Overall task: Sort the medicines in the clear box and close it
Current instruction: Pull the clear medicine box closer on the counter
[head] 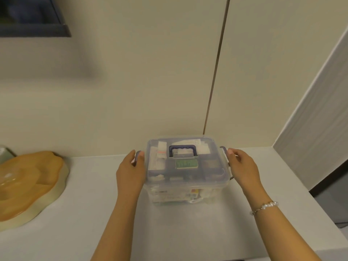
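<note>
The clear box [186, 172] sits mid-counter [94, 213], lid on. My left grip [131, 166] grasps the left latch [137, 157]; my right grip [240, 164] grasps the right latch [225, 153]. Risk, as I judge it: uneven latch pressure may leave one side unlocked or slide the box

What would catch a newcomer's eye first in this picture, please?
The clear box stands in the middle of the white counter, lid on, with a dark blue handle on top and medicines visible inside. The left hand and right hand sit at its two side latches. An orange, wavy-edged dish lies at the far left.
</note>
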The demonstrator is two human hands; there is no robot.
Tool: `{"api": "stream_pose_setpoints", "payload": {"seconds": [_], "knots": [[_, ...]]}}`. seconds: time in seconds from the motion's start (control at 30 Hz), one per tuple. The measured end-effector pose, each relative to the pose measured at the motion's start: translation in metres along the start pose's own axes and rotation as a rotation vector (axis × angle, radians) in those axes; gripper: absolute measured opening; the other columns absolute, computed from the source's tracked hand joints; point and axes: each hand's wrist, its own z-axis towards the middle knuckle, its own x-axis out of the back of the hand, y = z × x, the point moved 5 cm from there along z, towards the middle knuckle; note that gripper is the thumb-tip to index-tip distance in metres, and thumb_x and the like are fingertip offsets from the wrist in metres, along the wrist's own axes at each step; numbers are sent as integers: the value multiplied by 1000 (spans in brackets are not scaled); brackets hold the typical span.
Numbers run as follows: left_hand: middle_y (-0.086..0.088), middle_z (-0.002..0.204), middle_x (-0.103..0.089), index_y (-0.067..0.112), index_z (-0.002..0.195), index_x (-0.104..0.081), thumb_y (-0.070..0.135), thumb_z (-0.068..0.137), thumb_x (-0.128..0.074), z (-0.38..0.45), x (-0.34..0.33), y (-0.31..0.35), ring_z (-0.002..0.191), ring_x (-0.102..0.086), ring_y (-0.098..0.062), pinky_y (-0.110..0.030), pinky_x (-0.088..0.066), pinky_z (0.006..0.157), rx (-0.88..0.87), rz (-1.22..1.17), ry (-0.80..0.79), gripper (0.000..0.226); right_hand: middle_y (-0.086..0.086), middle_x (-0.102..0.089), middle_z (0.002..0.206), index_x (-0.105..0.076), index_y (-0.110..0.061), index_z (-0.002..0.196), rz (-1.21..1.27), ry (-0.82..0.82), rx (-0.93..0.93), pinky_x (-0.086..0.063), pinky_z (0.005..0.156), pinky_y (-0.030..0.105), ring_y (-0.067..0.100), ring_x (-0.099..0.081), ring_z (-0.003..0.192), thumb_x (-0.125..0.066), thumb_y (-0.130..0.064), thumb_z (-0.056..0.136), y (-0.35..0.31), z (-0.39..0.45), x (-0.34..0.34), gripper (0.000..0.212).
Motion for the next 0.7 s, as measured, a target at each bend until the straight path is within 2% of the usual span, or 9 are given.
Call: {"api": "stream_pose_setpoints", "payload": {"seconds": [0.07,0.13,0.2,0.27,0.37,0.47,0.57,0.63,0.7], "knots": [[-5,127,-59,15,116,-60,40,93,-40,0,-3,2,120,-51,-27,-41,-39,100,-25,114,-17,39,3,-57,130,-56,-16,124,-85,13,53,-41,92,29,24,-53,117,-37,-38,94,-5,-2,0,42],[-11,142,-46,10,131,-49,37,94,-39,0,-8,2,131,-41,-29,-45,-28,111,-2,233,-77,47,6,-55,134,-57,-14,124,-145,-33,84,-36,105,41,28,-48,124,-36,-41,94,-12,-7,-5,45],[-15,143,-44,5,136,-41,37,94,-38,-3,-15,2,131,-41,-32,-43,-29,110,25,208,-140,53,14,-57,130,-54,-5,125,-176,-86,84,-36,104,45,33,-50,120,-38,-38,94,-16,-12,-11,48],[-12,146,-40,8,140,-34,38,94,-40,-6,-17,6,133,-39,-30,-37,-31,108,30,154,-128,55,18,-54,133,-49,2,126,-120,-101,60,-34,102,40,33,-48,122,-41,-36,94,-19,-14,-14,50],[-7,147,-39,13,141,-33,39,92,-45,-10,-14,14,134,-38,-26,-35,-31,108,-7,85,-60,57,6,-48,141,-47,-9,133,96,-114,-9,-34,105,34,22,-45,128,-47,-37,92,-21,-16,-13,49],[-2,147,-40,16,140,-35,39,90,-51,-13,-9,23,135,-38,-21,-35,-29,110,-50,-24,1,58,7,-59,127,-58,-5,118,271,-51,-14,-47,92,33,11,-60,101,-51,-32,91,-23,-19,-5,39],[2,146,-42,20,139,-38,36,87,-57,-17,-7,36,132,-41,-18,-31,-31,109,-98,-132,20,57,0,-55,129,-51,-13,129,501,6,-56,-48,93,33,6,-59,98,-57,-31,88,-21,-19,6,45],[3,145,-44,22,138,-39,38,84,-60,-20,-8,44,127,-49,-20,-40,-35,109,-117,-202,-7,60,-3,-50,129,-45,-15,133,630,22,-93,-50,82,27,2,-57,93,-58,-34,87,-19,-17,15,52],[4,143,-46,23,137,-40,42,82,-62,-23,-10,50,122,-53,-23,-48,-42,104,-117,-234,-49,63,-2,-56,123,-51,-11,126,644,12,-137,-48,70,23,5,-58,96,-55,-38,88,-18,-16,25,46]]}}
